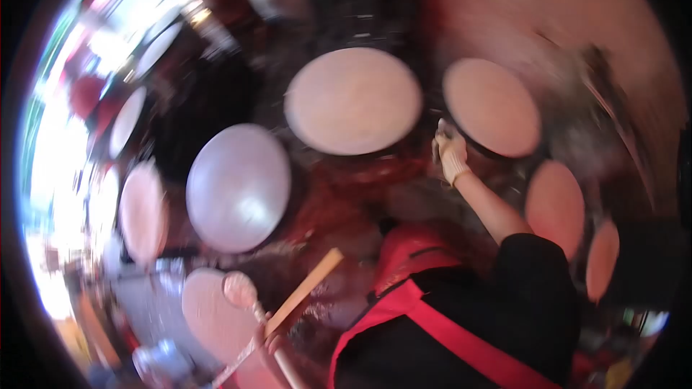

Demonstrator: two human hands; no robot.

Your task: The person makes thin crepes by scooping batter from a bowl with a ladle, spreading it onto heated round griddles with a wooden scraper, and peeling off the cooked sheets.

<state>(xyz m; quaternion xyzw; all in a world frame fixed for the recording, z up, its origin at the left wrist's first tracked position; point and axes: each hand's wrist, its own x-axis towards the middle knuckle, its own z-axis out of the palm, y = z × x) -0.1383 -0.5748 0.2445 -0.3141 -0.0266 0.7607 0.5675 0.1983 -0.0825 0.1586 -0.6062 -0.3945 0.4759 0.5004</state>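
Observation:
My right hand, in a pale glove, reaches out beside a round griddle with a pale, flat surface. Its fingers are closed, and a small greyish thing at their tips is too blurred to name. At lower left, my left hand is wrapped round a flat wooden spatula that slants up to the right. Close by is a ladle with a round, pale-coated head; whether the same hand holds its handle is unclear. Behind the ladle lies a pale pink disc.
Another pale-topped griddle stands straight ahead, with a shiny grey-violet round pan to its left. Several more discs curve round both sides, including a reddish one at right. A red apron strap crosses my black top.

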